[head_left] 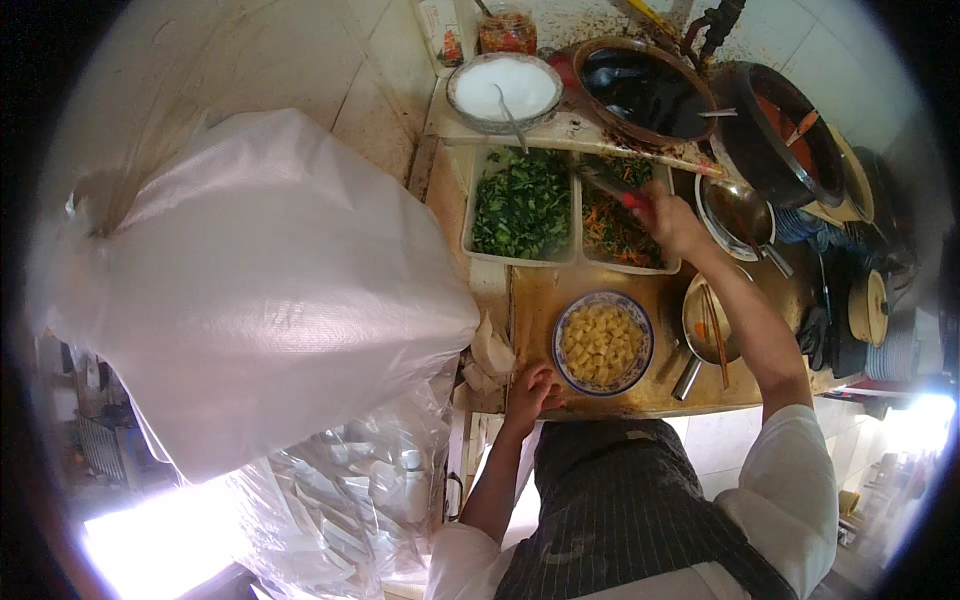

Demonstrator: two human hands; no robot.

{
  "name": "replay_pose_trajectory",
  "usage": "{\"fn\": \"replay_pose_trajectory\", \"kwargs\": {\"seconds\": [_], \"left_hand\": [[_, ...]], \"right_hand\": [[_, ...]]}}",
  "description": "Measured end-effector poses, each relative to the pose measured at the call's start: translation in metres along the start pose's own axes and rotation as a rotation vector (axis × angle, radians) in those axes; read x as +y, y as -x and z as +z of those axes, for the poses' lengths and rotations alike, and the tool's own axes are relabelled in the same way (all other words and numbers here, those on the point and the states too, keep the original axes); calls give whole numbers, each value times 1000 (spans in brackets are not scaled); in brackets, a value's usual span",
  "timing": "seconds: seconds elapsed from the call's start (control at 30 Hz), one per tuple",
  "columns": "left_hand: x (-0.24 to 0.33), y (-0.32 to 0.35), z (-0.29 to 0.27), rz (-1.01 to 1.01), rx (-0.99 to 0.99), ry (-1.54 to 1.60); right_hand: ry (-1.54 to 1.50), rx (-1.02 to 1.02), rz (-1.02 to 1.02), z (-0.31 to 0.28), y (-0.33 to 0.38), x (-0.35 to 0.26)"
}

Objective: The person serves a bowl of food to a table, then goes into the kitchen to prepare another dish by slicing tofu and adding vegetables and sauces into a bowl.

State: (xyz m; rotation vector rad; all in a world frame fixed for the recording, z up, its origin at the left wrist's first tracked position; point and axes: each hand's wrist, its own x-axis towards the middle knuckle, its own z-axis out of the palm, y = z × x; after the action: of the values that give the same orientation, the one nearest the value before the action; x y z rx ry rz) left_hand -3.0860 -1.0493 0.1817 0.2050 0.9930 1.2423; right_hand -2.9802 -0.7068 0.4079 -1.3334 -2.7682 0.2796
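My right hand (672, 222) is closed around the red handle (636, 202) of a metal utensil. Its blurred metal end (603, 181) reaches over a clear bin (624, 267) of chopped greens and orange shreds; the tool's exact kind is unclear. A second bin alongside is filled with chopped green leaves (522, 205). At the counter's near edge, my left hand (534, 396) rests with curled fingers and nothing visible in them. Just right of it stands a blue-and-white bowl (649, 366) of pale yellow cubes (602, 343).
On the back ledge are a white bowl with a spoon (503, 86), a pot of dark liquid (645, 90) and a pot of red sauce (790, 130). A metal pan with chopsticks (708, 318) lies to the right. A pale plastic cover (290, 270) bulges on the left.
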Motion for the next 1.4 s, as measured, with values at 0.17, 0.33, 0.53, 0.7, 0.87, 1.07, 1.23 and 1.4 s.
{"fn": "replay_pose_trajectory", "kwargs": {"seconds": [0.17, 0.33, 0.53, 0.7, 0.87, 1.07, 1.23, 1.4], "left_hand": [[-5, 5, -9, 44, 18, -20], [-4, 3, -3, 78, 29, -17], [-24, 5, -8, 141, 98, 88], [-2, -3, 11, 215, 86, 117], [-22, -14, 2, 186, 96, -7], [-20, -10, 12, 162, 145, -60], [-25, -13, 17, 208, 108, -42], [-22, -13, 10, 153, 154, -49]], "right_hand": [[252, -446, 27, 37, -60, -101], [232, -333, 92, 61, -82, -92], [233, -323, -79, 45, -60, -84], [124, -272, 61, 59, -58, -75], [147, -258, -22, 22, -46, -88], [236, -338, 56, 53, -93, -74], [283, -259, 99, 86, -128, -67], [297, -435, 45, 27, -121, -59]]}}
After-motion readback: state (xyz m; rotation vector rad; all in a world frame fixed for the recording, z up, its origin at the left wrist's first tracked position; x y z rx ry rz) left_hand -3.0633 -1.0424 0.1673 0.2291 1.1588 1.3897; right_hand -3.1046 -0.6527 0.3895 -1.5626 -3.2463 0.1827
